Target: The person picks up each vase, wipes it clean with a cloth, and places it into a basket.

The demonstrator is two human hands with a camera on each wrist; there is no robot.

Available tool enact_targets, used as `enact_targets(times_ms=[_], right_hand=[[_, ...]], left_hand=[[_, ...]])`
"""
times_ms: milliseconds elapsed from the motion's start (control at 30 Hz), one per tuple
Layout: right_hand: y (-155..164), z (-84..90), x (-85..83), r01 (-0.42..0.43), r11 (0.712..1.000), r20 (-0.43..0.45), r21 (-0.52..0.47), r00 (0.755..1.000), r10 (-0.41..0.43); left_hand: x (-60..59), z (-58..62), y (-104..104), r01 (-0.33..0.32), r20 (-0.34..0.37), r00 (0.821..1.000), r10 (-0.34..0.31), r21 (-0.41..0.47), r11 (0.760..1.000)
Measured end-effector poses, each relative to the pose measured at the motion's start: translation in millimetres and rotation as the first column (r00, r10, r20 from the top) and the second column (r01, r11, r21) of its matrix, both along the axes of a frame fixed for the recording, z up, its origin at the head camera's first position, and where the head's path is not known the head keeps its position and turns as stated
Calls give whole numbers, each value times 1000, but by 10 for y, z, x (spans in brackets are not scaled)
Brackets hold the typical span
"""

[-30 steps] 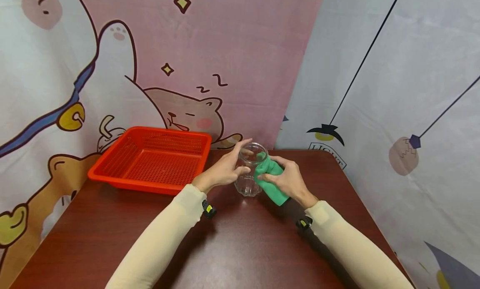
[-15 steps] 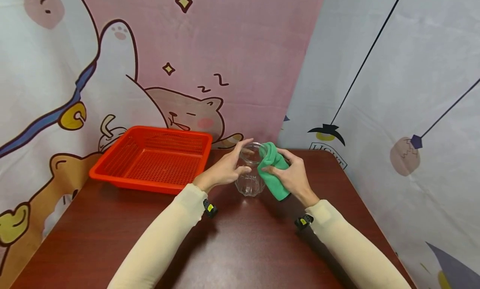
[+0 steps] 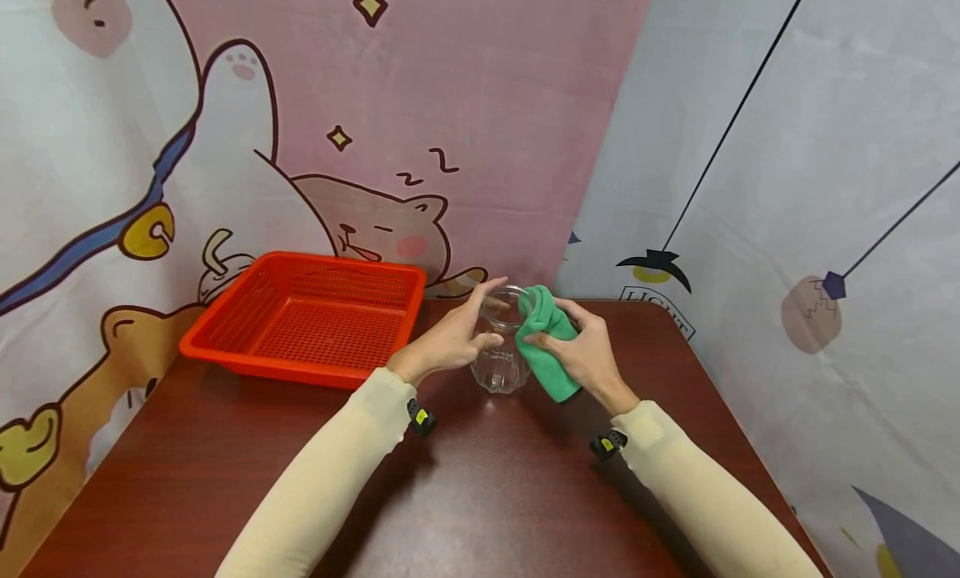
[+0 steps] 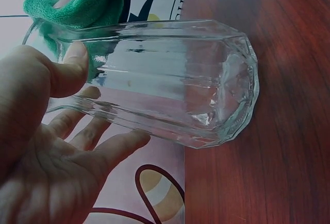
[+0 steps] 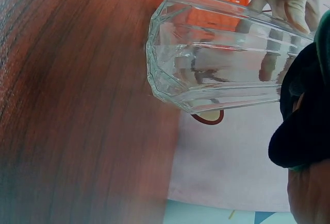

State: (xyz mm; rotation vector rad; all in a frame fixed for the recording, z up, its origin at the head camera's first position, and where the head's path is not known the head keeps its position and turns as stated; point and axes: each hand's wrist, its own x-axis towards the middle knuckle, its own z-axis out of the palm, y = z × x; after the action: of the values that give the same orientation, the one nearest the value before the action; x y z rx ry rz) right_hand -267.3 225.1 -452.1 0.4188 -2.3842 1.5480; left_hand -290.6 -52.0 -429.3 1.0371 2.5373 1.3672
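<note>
A clear glass jar (image 3: 498, 368) with faceted sides stands upright near the back of the table. My left hand (image 3: 450, 336) grips it from the left, with thumb and fingers spread around the neck and upper wall; the left wrist view shows the thumb (image 4: 76, 67) on the glass. In my right hand (image 3: 591, 353) is a green cloth (image 3: 553, 365), pinched between thumb and fingers and folded over the right side of the jar's rim. A dark, shaded part of the cloth (image 5: 304, 116) hides most of the right fingers in the right wrist view.
To the left of the jar, a red perforated plastic basket (image 3: 330, 328) sits on the brown wooden table (image 3: 495, 495). Cartoon-printed fabric (image 3: 487, 103) hangs right behind the table's back edge and along its right side.
My right hand has raised the green cloth from the jar's right side to its rim, then stayed nearly still over the last half second. The left hand keeps its grip on the jar.
</note>
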Motion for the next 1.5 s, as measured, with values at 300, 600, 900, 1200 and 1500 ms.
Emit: enact_targets(times_ms=[300,600,900,1200,1500], right_hand=[[-7,8,-3,-11,1000,0,0,1000,11],[5,31,1,-15,999,19,49,1000,14],[11,49,-17,-15,987,52,161,999,7],[16,40,-6,-28,963,28,268,999,22],[29,-74,-1,-61,916,6,397,998,64]], left_hand=[[13,19,-5,-15,21,1000,15,-18,1000],[14,27,-12,-17,27,999,18,-30,999],[2,11,-15,-11,32,999,12,-32,999],[15,29,-3,3,36,999,-3,-15,1000],[7,5,-6,5,26,1000,-5,-5,1000]])
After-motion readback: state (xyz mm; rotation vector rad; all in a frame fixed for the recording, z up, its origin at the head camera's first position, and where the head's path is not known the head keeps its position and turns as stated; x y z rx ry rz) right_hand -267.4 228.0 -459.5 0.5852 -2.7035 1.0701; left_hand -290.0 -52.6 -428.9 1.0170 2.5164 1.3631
